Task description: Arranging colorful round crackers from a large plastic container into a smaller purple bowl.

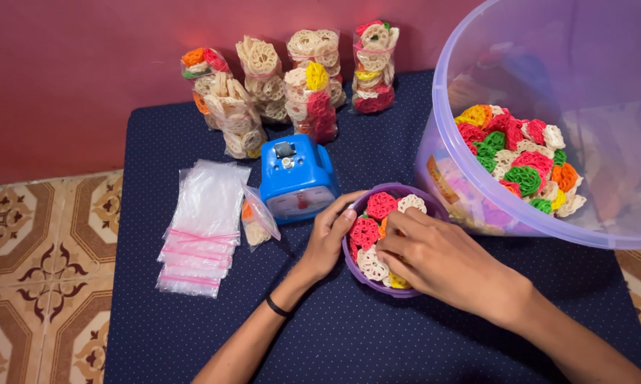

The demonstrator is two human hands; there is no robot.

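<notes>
Right now the purple bowl (359, 267) of flower-shaped crackers (366, 233) sits on the blue dotted counter (349, 334), between both hands. Left hand (329, 235) cups the bowl's near-left rim, fingers (343, 213) curled against the wall, steadying it. Right hand (434, 256) lies over the bowl, fingers (395, 238) bent down into the crackers and pinching at them; whether they have one gripped, cannot tell. Black band on the left wrist (278, 307).

Just beyond the left fingers: blue box-shaped device (295, 174), with one part-filled small bag (258, 222) leaning beside it. Further left of those fingers, a stack of empty clear zip bags (203, 227). Beyond the right fingers, touching the bowl's far side, a big translucent tub (548, 121) holding more mixed-colour crackers. Far back along the red wall (71, 78), filled packs (313, 85) stand in a row. Patterned floor tiles (43, 270) left of the counter.
</notes>
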